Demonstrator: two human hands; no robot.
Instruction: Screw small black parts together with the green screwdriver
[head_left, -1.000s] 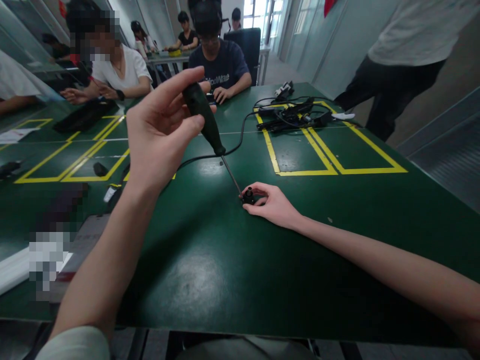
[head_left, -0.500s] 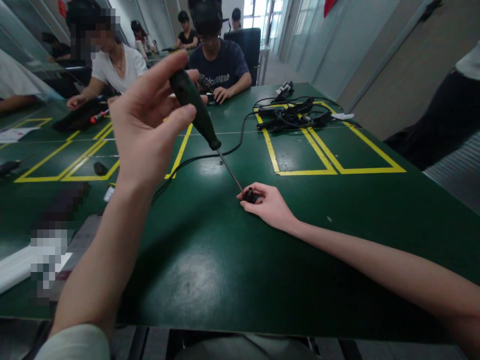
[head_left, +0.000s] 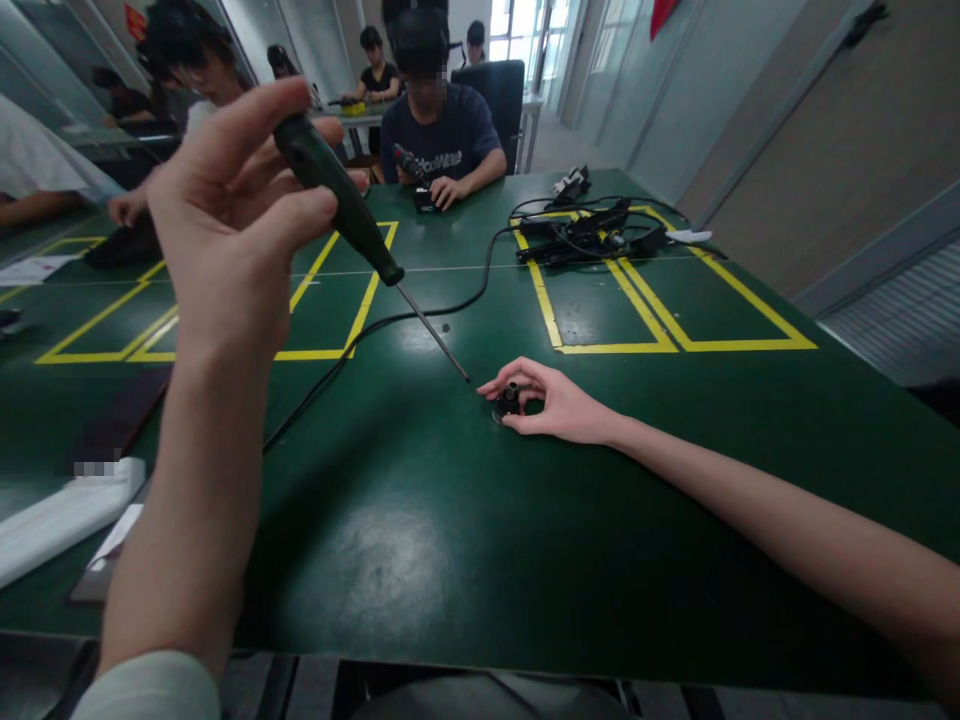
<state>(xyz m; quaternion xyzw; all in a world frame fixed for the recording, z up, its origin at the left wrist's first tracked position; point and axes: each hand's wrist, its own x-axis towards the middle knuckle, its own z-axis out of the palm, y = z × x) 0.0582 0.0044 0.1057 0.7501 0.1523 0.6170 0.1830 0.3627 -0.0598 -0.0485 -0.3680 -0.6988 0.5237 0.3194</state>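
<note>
Head view: driver tip rel. to part. The left hand (LH) [head_left: 240,210] is raised on the L side, clamped on the handle of a dark-green screwdriver w/ a thin, straight grey metal shaft [head_left: 352,220]; thumb lies on the near side, fingertips behind. Long axis of driver: oblique, upper L to lower R, hndl. high, tip low. The tip ends in the gap btwn the hands, just L of the right hand (RH) [head_left: 562,405], apart from its index fingertip; whether it meets the counter can't be told.

Small, round black part w/ a short brass-toned tube on top [head_left: 509,401]: lies R of the tip and slightly nearer the wearer, close but w/o contact. Tube approx. upright; base at or just above the smooth dark-green counter [head_left: 600,560], exact contact unclear. RH is closed around it, thumb at the near side, fingers at the far side, index reaching past it toward the tip; firmness of hold can't be judged. RH is thus the nearer hand; LH is well apart, only its tool coming close. In this view the shaft line, if extended, passes approx. by the part's near edge, not through its tube.

Surroundings: a thin black cable [head_left: 390,320] runs behind the shaft; a tangled black cable bundle [head_left: 585,235] lies farther off, upper R, on yellow tape outlines [head_left: 615,348].
</note>
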